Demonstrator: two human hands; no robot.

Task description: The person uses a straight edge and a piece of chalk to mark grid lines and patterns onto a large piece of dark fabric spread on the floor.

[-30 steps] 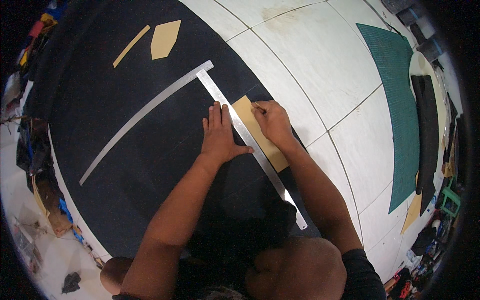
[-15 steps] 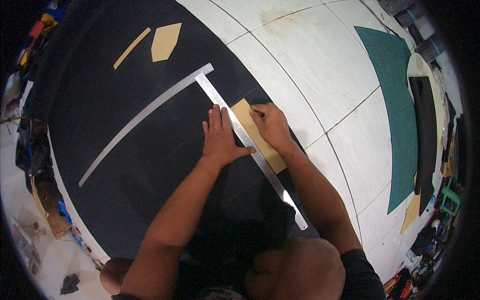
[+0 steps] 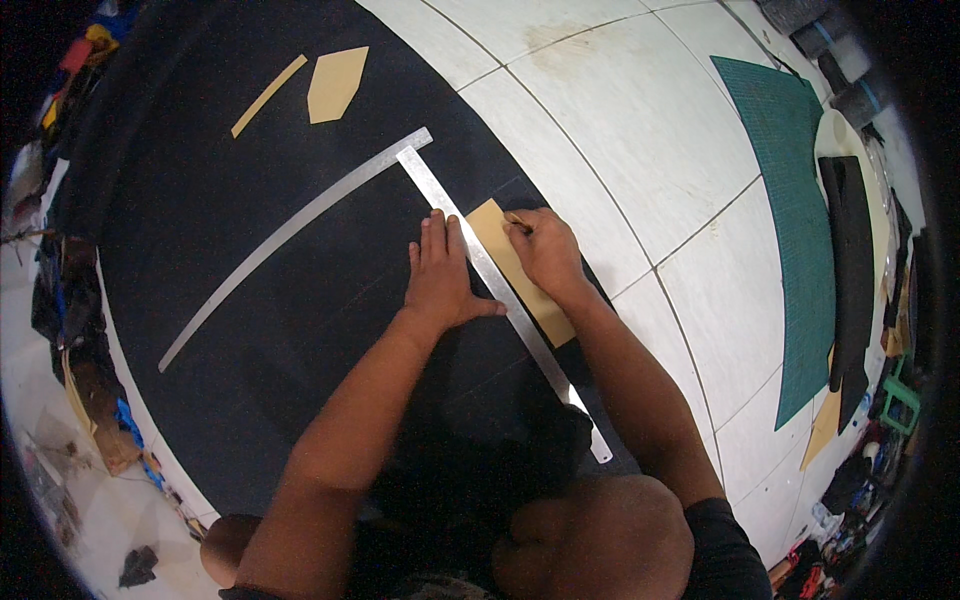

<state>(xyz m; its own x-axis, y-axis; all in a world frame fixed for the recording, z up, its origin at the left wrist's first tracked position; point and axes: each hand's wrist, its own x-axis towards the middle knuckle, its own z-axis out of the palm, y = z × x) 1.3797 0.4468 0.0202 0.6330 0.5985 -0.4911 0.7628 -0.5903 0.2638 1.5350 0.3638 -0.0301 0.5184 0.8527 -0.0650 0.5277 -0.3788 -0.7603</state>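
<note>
A long straight steel ruler (image 3: 545, 355) lies slantwise on a large black sheet of material (image 3: 330, 400). My left hand (image 3: 440, 275) lies flat on the sheet with fingers stretched, its fingertips and thumb on the ruler's left part. Along the ruler's right side lies a tan card piece (image 3: 510, 265), partly covered by my right hand. My right hand (image 3: 545, 250) pinches a short, thin brownish stick (image 3: 518, 222) over the card's upper right edge; its exact kind is unclear. A second metal ruler (image 3: 285, 235), bowed in this view, almost meets the first at its far end.
Farther up the sheet lie a narrow tan strip (image 3: 270, 95) and a pointed tan card piece (image 3: 338, 85). On the white tiled floor (image 3: 640, 150) to the right are a green cutting mat (image 3: 785, 240) and a rolled black material (image 3: 850, 280). Clutter lines both sides.
Both hands stay in almost the same places, the left still flat on the ruler and the right still pinching the stick. The whole view shifts very slightly.
</note>
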